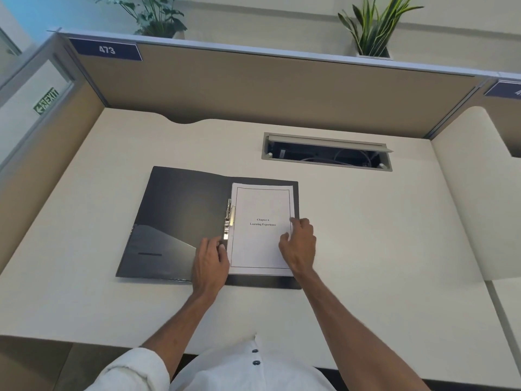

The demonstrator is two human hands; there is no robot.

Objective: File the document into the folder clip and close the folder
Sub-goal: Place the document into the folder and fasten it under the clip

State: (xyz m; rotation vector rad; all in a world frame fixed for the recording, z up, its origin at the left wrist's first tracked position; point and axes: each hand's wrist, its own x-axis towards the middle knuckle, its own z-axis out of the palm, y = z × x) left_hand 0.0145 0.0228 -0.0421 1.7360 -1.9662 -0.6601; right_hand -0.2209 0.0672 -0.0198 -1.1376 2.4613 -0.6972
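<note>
So nearest the camera it's just a white buttoned shirt point(253, 365) and two bare forearms reaching out over the pale desk point(366, 249). The left hand point(210, 262) sits at the bottom of the spine of the open black folder point(180, 221), fingers curled together and thumb tip right by the lower end of the metal clip point(229, 220). It isn't gripping anything that I can make out, more like pressing or steadying. The right hand point(299, 244) lies on the right edge of the document point(260, 230), fingers loosely spread and flat, holding the page down rather than pinching it.

The document, a white title page reading "Chapter 6 Learning Experience", lies squared up on the folder's right half, its left edge tucked against the clip. Honestly can't tell from this angle whether the clip lever is up or already snapped down over the paper.

My read: we're in the clamp step, paper seated, clip being dealt with. Next move needs the lever pressed fully down while the right hand stops the sheets from sliding, then the left cover swings over.

Further back there's an open cable tray point(327, 152) set in the desk, then the tan partition point(253, 88) with a "473" label point(107, 49) and two potted plants point(373, 26) on top.
</note>
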